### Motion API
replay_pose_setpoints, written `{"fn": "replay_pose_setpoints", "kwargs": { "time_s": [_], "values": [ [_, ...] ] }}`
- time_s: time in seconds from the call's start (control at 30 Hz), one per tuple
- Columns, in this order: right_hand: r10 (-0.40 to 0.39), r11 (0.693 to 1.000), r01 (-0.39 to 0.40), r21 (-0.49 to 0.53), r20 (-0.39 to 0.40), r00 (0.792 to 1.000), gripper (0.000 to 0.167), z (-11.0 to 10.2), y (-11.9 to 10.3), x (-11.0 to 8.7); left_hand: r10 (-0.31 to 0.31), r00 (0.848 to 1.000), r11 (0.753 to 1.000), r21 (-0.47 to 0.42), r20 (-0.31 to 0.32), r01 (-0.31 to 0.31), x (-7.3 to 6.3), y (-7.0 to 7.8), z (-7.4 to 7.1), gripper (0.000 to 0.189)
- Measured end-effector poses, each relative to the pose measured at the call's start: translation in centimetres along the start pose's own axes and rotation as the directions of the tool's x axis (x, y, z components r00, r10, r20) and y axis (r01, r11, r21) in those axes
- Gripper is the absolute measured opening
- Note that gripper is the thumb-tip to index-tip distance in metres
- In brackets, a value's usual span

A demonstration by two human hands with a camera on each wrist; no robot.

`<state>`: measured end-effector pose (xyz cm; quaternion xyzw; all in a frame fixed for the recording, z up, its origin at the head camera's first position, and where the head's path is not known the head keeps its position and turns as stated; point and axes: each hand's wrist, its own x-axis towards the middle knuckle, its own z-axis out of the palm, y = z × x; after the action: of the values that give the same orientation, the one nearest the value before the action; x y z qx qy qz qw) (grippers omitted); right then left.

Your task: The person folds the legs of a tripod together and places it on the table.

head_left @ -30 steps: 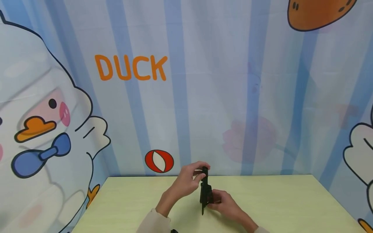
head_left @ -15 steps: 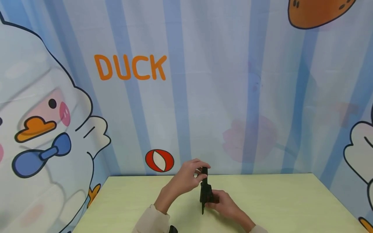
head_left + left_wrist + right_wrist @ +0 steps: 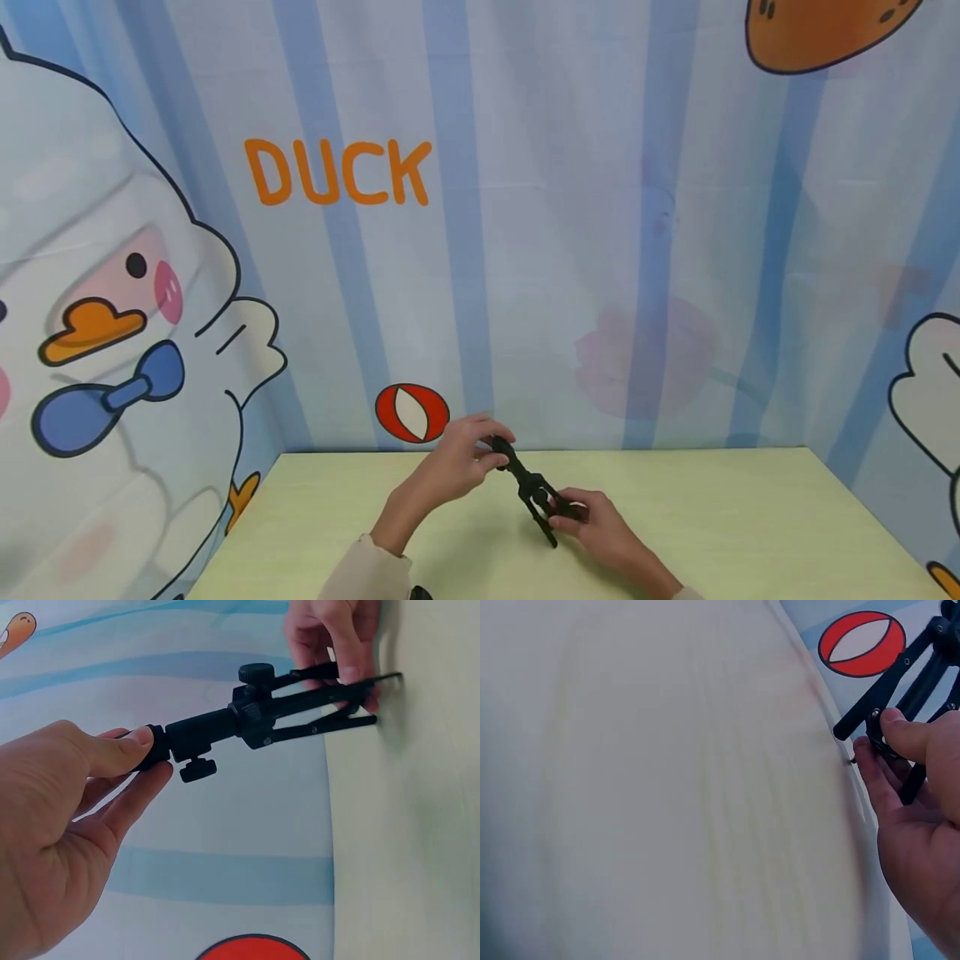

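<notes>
A small black tripod point(image 3: 531, 487) is held tilted between both hands above the table, its head up to the left and its legs spread slightly down to the right. My left hand point(image 3: 455, 461) pinches the round top of the tripod between thumb and fingers. Lower down, my right hand point(image 3: 600, 530) grips the leg end with thumb and fingertips. In the left wrist view, knobs point(image 3: 198, 769) stick out from the tripod's column. The right wrist view shows the thumb pressing near the hinged brace point(image 3: 877, 735) between the legs.
The pale yellow table point(image 3: 712, 508) spreads beneath the hands. Behind it hangs a blue-and-white striped curtain point(image 3: 555, 250) with a printed duck point(image 3: 90, 283) at the left. A beige sleeve point(image 3: 367, 571) covers the left forearm.
The tripod has gone from nearly upright to tilted, its top swinging left with my left hand. Its legs now show apart from each other. My right hand has shifted slightly right.
</notes>
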<state>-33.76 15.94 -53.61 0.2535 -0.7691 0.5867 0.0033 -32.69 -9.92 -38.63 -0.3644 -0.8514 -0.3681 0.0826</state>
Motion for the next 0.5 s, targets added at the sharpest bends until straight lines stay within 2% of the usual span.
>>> {"fn": "replay_pose_setpoints", "kwargs": {
  "time_s": [0.13, 0.33, 0.5],
  "values": [
    [0.031, 0.999, -0.030, 0.027, -0.026, 0.999, 0.020, -0.6, 0.2, -0.4, -0.023, 1.000, 0.998, -0.066, -0.021, 0.021, -0.9, -1.1, -0.1, 0.020],
    [0.123, 0.988, -0.115, 0.107, -0.071, 0.990, 0.031, -1.5, -0.5, -0.8, -0.093, 0.995, 0.987, -0.133, -0.045, 0.086, -2.2, -2.7, 0.0, 0.021],
    [0.123, 0.986, -0.103, 0.131, -0.160, 0.979, 0.033, -2.4, -1.5, -0.9, -0.121, 0.990, 0.984, -0.137, -0.066, 0.112, -3.0, -4.5, 0.5, 0.020]
  ]
}}
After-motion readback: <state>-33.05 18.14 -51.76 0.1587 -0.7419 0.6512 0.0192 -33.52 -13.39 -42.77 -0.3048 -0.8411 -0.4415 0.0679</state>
